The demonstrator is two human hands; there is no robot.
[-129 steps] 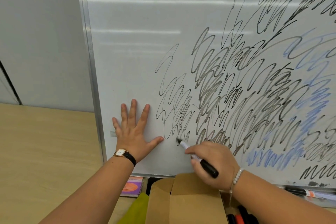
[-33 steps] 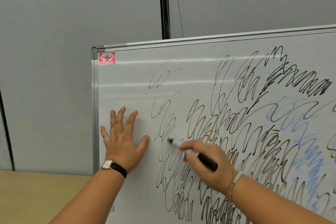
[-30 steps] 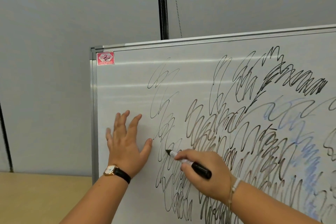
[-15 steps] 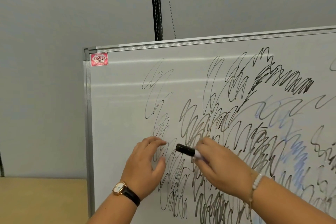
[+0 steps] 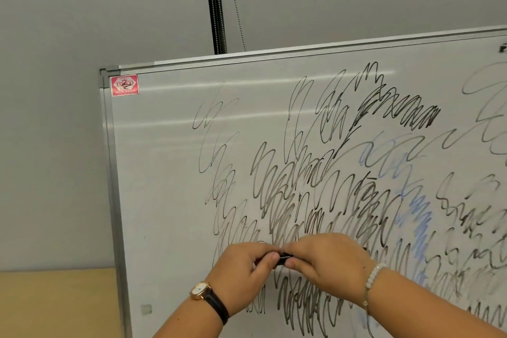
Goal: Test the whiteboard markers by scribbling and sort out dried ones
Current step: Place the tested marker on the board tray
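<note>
Black whiteboard marker (image 5: 284, 257), of which only a short dark section shows, is held roughly level between two hands in front of the lower middle of a large white whiteboard with a silver metal frame (image 5: 164, 173). The left hand (image 5: 241, 269) has its fingers and thumb curled round the marker's left end. The right hand (image 5: 329, 263) has its fingers and thumb curled round the right end, so both hands grip it, with the thumbs close together beneath it. The hands cover most of the barrel, so it cannot be told whether the cap is on. Looping black scribbles (image 5: 301, 186) fill much of the board, some bold and some thin and grey, with faint blue scribbles (image 5: 417, 214) among them towards the right. A small red sticker (image 5: 124, 85) sits in the board's top left corner. A gold-cased watch on a black strap (image 5: 201, 289) is on the left wrist and a white bead bracelet (image 5: 374, 277) on the right. A pale wooden table (image 5: 55, 302) shows at lower left, below a plain grey wall (image 5: 55, 118). A black vertical strip (image 5: 215, 3) with a beaded cord beside it rises behind the board.
</note>
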